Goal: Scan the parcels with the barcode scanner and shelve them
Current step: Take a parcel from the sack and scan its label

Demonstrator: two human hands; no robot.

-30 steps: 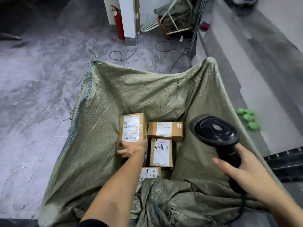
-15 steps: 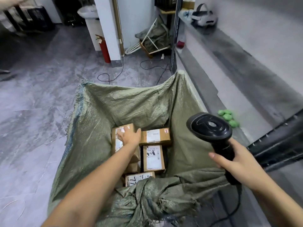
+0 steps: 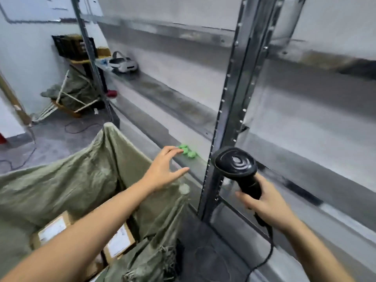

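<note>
The right hand (image 3: 266,206) grips the handle of the black barcode scanner (image 3: 237,167), whose long axis stands nearly upright, the head tipped up and away toward the metal shelving upright (image 3: 234,102); its cable (image 3: 268,247) trails down. The left hand (image 3: 164,169) reaches out empty, fingers spread, over the green woven sack (image 3: 85,180). Two cardboard parcels (image 3: 120,243) lie in the sack, white labels facing up, their print too blurred to read.
</note>
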